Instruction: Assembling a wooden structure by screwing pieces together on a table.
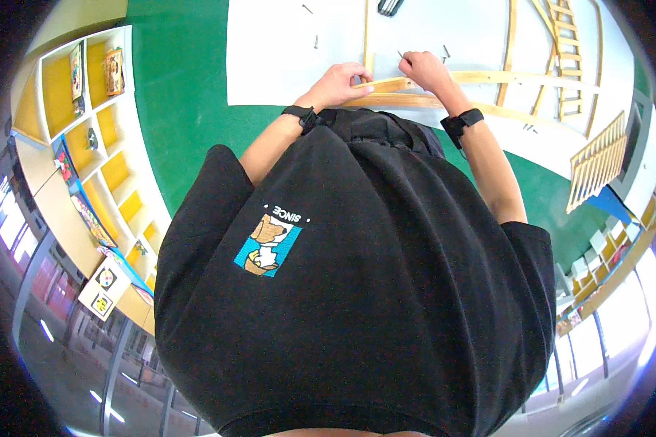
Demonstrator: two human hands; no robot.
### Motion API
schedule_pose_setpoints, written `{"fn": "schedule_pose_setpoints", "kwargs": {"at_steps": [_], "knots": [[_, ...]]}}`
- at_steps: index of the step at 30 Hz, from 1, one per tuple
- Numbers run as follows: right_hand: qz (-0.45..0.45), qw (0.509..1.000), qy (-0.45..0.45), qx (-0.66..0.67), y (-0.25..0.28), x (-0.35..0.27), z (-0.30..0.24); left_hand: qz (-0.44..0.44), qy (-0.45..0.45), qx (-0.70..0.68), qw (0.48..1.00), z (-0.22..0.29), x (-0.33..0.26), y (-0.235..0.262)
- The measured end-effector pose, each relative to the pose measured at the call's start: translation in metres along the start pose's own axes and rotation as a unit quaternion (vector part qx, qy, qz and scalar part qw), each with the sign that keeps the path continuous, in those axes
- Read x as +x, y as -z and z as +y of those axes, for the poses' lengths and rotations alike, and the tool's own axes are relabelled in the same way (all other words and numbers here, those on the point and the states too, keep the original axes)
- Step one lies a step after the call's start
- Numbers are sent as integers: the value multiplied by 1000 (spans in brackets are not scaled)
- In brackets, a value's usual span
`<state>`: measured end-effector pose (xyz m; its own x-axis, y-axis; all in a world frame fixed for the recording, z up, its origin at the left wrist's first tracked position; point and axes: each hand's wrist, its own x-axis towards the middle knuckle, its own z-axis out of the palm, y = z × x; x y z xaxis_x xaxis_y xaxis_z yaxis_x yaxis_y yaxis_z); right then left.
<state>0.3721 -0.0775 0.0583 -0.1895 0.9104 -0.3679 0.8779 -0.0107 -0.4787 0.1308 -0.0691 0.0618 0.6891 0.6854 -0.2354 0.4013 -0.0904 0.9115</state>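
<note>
The person bends far over a white sheet (284,58) spread on a green floor (189,95), their black T-shirt (357,291) filling most of the view below the sheet. The left hand (339,84) is curled around the near end of a curved wooden slat (415,81) at the sheet's lower edge, fingers wrapped over the top of the wood and thumb toward the body, so it grasps the slat. The right hand (424,69) rests just beside it on the same slat, fingers bunched and pinched together at the wood; whether they pinch a small part is too fine to tell. A second curved slat (444,103) lies touching the first on its near side, running off toward the right across the sheet's edge. Each wrist carries a black band (302,116), the other band (463,120) on the right arm. Farther up the sheet from the hands lie several small dark screws (315,42), well apart from one another, and a black tool (390,6) at the sheet's top edge. To the right of the hands on the sheet lies a ladder-like wooden frame (567,51), and past the sheet's right edge a slatted wooden panel (596,162). Left of the sheet, across the green floor, stands a white shelf unit with yellow compartments (87,124) holding books and boxes.
</note>
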Motion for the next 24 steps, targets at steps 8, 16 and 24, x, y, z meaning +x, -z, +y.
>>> {"fn": "schedule_pose_setpoints", "kwargs": {"at_steps": [8,16,24], "knots": [[-33,999,-28,12,2,1,-5,-49,90,-1,995,4,2,5],[-93,994,-54,29,6,18,-3,-30,136,-155,978,-24,8,-4],[-90,992,48,-69,2,52,16,23,130,-113,985,-5,10,-2]]}}
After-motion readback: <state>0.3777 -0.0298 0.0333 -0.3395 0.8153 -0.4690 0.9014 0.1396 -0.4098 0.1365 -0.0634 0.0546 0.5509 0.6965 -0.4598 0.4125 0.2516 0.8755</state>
